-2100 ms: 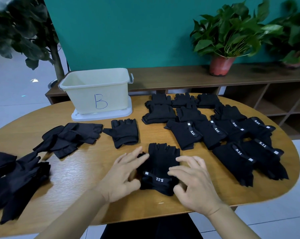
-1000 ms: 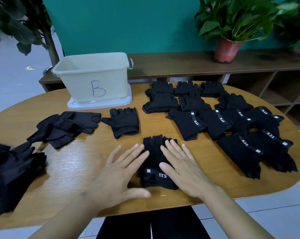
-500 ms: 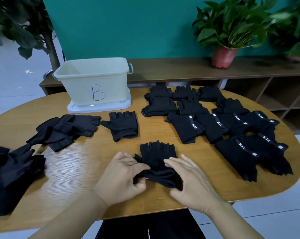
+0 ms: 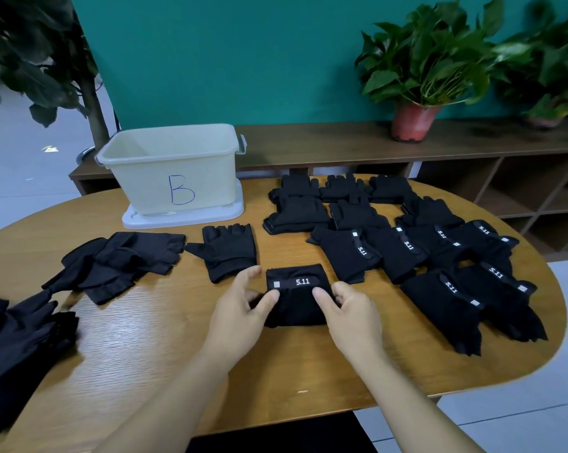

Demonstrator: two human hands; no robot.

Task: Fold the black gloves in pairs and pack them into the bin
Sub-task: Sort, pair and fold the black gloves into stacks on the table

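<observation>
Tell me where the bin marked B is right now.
In the head view the bin stands at the far edge of the table, left of centre, on a white lid, just behind a lone flat glove.

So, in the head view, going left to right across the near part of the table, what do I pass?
Dark glove heap at far left → loose glove pile → left hand → folded pair marked 5.11, gripped by both hands → right hand → laid-out gloves.
</observation>
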